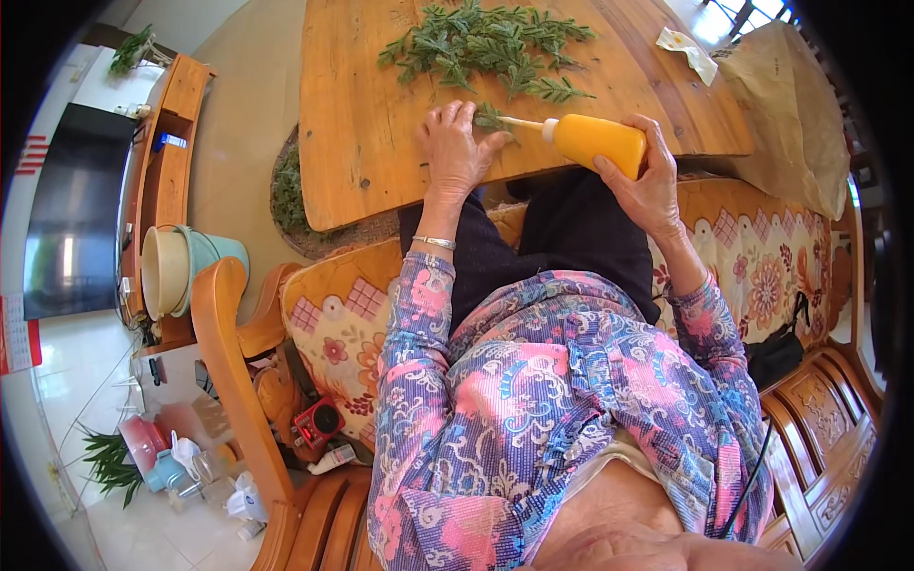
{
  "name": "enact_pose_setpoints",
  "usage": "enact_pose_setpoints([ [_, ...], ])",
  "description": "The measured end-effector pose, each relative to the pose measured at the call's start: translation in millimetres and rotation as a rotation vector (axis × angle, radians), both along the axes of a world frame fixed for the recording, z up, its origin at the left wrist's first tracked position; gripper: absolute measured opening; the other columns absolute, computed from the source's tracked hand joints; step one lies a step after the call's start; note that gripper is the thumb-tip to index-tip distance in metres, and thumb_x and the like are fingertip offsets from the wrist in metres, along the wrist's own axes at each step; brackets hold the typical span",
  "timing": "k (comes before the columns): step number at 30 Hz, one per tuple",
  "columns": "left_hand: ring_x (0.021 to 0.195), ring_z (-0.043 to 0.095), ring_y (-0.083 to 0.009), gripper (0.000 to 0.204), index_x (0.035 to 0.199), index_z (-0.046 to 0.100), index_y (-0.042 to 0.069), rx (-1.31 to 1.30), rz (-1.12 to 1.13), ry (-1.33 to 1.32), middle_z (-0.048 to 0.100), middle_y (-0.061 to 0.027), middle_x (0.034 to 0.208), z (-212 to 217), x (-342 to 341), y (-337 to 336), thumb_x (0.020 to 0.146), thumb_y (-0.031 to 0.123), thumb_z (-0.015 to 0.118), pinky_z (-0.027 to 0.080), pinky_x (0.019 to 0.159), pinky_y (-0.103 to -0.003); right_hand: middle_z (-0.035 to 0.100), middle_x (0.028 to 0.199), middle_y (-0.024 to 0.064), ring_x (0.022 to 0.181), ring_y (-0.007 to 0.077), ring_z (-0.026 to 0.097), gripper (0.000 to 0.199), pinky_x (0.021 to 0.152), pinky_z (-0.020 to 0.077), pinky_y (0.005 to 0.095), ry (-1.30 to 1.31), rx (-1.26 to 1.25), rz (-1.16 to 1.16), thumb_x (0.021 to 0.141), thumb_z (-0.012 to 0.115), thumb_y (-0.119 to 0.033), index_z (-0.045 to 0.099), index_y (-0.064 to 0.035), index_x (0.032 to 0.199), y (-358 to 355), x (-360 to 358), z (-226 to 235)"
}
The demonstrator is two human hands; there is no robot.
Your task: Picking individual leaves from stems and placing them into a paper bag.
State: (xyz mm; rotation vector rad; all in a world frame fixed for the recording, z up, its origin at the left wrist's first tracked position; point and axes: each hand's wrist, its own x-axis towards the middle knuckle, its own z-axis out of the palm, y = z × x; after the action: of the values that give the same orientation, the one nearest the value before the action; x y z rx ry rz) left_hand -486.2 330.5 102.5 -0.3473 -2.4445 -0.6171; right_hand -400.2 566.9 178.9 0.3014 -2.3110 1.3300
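On the wooden table (pixel 357 124), my left hand (pixel 454 152) lies with fingers spread, its thumb reaching toward a small green sprig (pixel 488 116). Whether the thumb touches that sprig I cannot make out. My right hand (pixel 652 181) is wrapped round a yellow squeeze bottle (pixel 602 143) with a white collar. The bottle is tilted on its side, and its long thin nozzle points left, with the tip at the sprig. Farther back on the table lies a pile of green artificial-looking sprigs (pixel 481 48).
A crumpled white wrapper (pixel 687 55) lies at the table's right. Beside it stands a large tan sack (pixel 785 114). Below the table's left edge is a container of greenery (pixel 288 190). Buckets (pixel 167 271) stand left of the wooden bench (pixel 224 314), where a red radio (pixel 319 421) rests.
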Motion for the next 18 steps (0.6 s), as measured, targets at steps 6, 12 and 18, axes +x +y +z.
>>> enact_pose_setpoints([
  [6,0.105,0.051,-0.0285,0.082,0.11,0.064,0.004,-0.004,0.003,-0.021,0.06,-0.0125,0.115,1.2,1.9,0.4,0.071,0.076,0.052,0.036,0.092,-0.041,0.056,0.098,0.0117,0.078,0.0236,0.056,0.052,0.071,0.0496,0.0304,0.061,0.117,-0.016,0.069,0.077,-0.012,0.05,-0.0039,0.113,0.3,8.3,7.5],
  [12,0.106,0.051,-0.0292,0.084,0.111,0.064,0.004,-0.009,-0.006,-0.022,0.06,-0.0136,0.116,-0.3,1.6,0.2,0.071,0.077,0.05,0.036,0.093,-0.042,0.055,0.101,0.0124,0.082,0.0257,0.056,0.052,0.073,0.0498,0.032,0.049,0.133,-0.026,0.069,0.077,-0.011,0.05,-0.0037,0.113,2.9,15.6,9.1],
  [18,0.106,0.05,-0.0293,0.082,0.111,0.064,0.005,-0.017,-0.005,-0.036,0.059,-0.0137,0.118,-1.4,1.6,0.2,0.071,0.074,0.053,0.035,0.093,-0.042,0.055,0.102,0.0125,0.082,0.0255,0.056,0.053,0.073,0.05,0.032,0.064,0.129,-0.027,0.069,0.077,-0.012,0.05,-0.0039,0.113,5.9,20.2,5.8],
])
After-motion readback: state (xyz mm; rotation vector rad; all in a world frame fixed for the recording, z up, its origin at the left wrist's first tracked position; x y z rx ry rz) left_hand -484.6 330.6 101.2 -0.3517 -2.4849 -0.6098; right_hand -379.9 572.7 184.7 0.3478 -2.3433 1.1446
